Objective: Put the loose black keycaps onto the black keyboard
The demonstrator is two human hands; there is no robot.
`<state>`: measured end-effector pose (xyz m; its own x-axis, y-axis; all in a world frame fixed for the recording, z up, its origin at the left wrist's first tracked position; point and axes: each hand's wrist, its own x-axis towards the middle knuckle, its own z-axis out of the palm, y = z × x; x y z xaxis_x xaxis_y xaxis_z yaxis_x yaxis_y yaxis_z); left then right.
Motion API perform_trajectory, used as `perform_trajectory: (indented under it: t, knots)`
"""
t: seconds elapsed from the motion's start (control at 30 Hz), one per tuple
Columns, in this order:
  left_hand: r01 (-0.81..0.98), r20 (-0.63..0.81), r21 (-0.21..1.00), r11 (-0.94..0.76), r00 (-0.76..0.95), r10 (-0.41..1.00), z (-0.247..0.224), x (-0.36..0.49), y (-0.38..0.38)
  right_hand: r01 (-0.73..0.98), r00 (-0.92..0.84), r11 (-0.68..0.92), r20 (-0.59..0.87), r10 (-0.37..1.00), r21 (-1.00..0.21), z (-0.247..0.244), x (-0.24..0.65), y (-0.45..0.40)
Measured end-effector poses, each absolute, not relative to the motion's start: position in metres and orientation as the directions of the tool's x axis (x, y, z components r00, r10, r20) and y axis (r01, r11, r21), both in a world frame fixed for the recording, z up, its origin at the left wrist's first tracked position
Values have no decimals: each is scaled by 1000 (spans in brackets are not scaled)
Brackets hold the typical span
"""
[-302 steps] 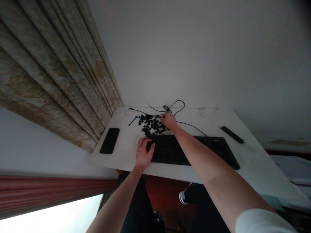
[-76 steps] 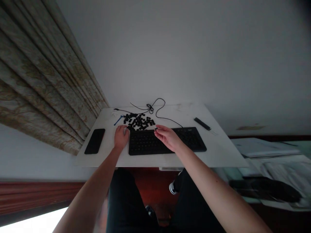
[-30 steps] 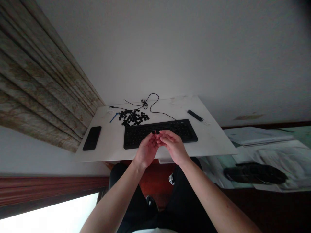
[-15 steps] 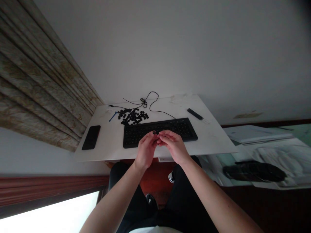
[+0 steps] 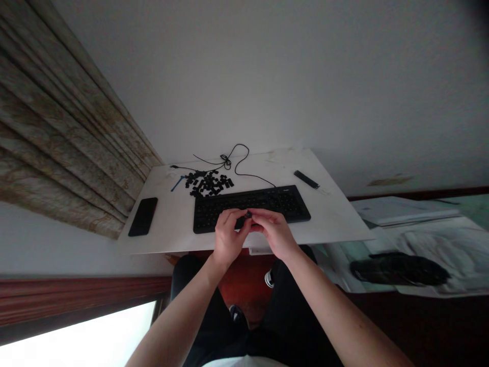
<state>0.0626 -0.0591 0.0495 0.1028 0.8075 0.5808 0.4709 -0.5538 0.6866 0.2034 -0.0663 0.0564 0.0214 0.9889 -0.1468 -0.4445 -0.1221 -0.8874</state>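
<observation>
My left hand (image 5: 229, 233) and my right hand (image 5: 273, 229) meet above the front of a black keyboard (image 5: 252, 198). Between their fingertips is a small black keycap (image 5: 248, 214). Both hands are closed in a pinch on it, and the fingers partly cover it. Behind the keyboard's left part lies a loose pile of black keycaps (image 5: 208, 182). A thin blue tool (image 5: 178, 183) rests at the left of the pile. The middle of the keyboard's front edge is hidden by my hands.
A phone (image 5: 143, 217) lies on the left of the white table (image 5: 332, 224). The keyboard's black cable (image 5: 248, 175) loops along the back. A dark strip-like object (image 5: 306, 179) with thin wires lies behind right. A black bag-like item (image 5: 399, 269) sits on a lower surface.
The fingers of my left hand have shifted and bent round the keycap, which now shows more between the fingertips. My right hand has moved only slightly.
</observation>
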Motion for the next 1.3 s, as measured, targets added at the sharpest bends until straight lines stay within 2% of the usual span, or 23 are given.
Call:
perform_trajectory:
  t: [0.13, 0.23, 0.33, 0.47, 0.57, 0.7, 0.8, 0.9, 1.07, 1.3]
  knots:
    - [546, 578, 610, -574, 188, 794, 42, 63, -58, -319, 18, -145, -159, 987, -936, 50, 208, -68]
    - [551, 535, 569, -611, 316, 784, 29, 65, -57, -188, 5, -137, -140, 990, -973, 38, 221, -69]
    - [557, 483, 537, -633, 412, 773, 13, 65, -52, 0, 9, -107, -107, 994, -994, 22, 252, -66]
    - [649, 463, 445, -617, 423, 779, -4, 55, -42, 292, 103, -120, -93, 990, -949, 10, 307, -47]
    - [688, 476, 387, -613, 421, 772, -11, 48, -36, 392, 28, -113, -110, 993, -913, 11, 332, -26]
    - [691, 488, 379, -616, 416, 767, -16, 48, -35, 526, -137, 34, -45, 989, -850, 15, 335, 1]
    - [694, 470, 399, -599, 406, 784, -18, 49, -36, 596, -238, 137, -10, 971, -791, 14, 331, 13]
    - [704, 453, 408, -582, 397, 798, -20, 49, -35, 651, -303, 174, -42, 952, -738, 15, 329, 19]
    - [757, 430, 331, -563, 410, 804, -21, 49, -35, 762, -373, 177, -199, 906, -623, 22, 328, 23]
    - [771, 432, 296, -564, 418, 799, -23, 49, -35, 786, -351, 115, -285, 892, -608, 23, 328, 28]
